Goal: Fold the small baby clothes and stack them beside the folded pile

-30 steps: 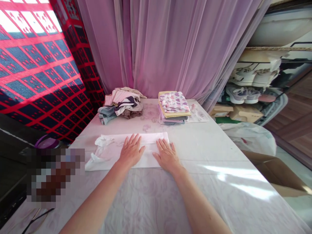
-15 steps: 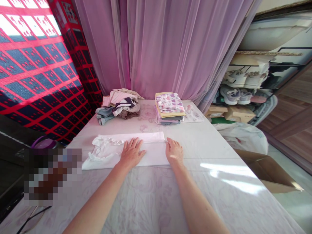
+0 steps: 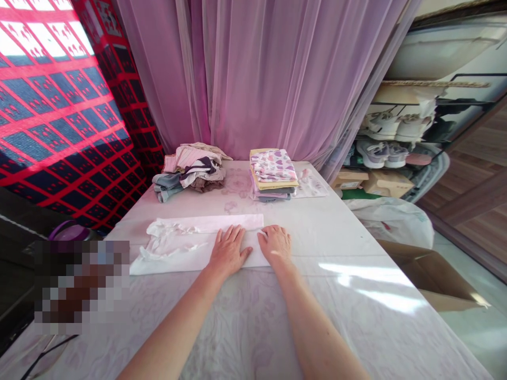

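Observation:
A white garment with ruffles lies lengthwise across the table in front of me, folded narrow, its ruffled, crumpled end to the left. My left hand rests flat on its right half, palm down and fingers spread a little. Beside it, my right hand is at the garment's right end, fingers curled together over the hem. The fingertips and thumb of that hand are partly hidden, and the cloth beneath both palms cannot be seen.
Rumpled clothes are heaped at the back left. A neat stack of folded clothes stands at the back right, beside a flat printed cloth. A purple curtain hangs behind the table. Right of it are an open cardboard box and a shoe rack.
My left hand has slid right along the garment, closer to my right hand. My right hand has shifted slightly left at the hem. The view has moved a little.

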Tool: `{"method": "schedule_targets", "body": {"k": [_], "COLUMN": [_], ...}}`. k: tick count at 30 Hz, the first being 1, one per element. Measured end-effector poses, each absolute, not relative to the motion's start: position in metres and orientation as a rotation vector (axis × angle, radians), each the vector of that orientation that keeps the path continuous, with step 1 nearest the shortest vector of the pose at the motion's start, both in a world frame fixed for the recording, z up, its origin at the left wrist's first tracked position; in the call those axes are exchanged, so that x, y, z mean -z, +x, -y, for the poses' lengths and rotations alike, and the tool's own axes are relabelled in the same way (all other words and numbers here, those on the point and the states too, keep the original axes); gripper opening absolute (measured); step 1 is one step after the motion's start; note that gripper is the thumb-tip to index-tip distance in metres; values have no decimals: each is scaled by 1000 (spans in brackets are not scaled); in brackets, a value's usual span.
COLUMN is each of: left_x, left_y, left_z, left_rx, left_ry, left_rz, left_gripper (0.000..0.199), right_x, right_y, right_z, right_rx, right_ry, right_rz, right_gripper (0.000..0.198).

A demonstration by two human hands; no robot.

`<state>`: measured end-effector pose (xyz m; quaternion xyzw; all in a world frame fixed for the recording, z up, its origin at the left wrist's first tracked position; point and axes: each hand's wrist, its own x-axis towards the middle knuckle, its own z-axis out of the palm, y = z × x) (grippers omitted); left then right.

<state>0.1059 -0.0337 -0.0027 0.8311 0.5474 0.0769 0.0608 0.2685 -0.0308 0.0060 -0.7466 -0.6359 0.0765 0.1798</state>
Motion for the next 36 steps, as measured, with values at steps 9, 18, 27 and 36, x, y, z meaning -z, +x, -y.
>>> {"method": "schedule_targets", "body": {"k": [9,18,27,36], "left_x": [-24,-30,-40,-42], "left_y": [124,147,139,117], "left_z": [22,1,-3,-2], "left_rx": [-498,-513,-584,-802], "left_ry": [2287,1848,1563,1308], "left_rz": [-1666,-1575,-1636,-1649], "left_gripper": [41,36,31,13], "right_x": [5,6,-18,-16], "right_y": [279,273,269,265], "right_z": [16,20,35,34], "right_rx": [-761,-1338,-1462,-1407], "right_ry": [-1738,-1288,-1138,-1104], "right_rz": [1366,889,1062,1211], "right_gripper": [41,60,76,69]}}
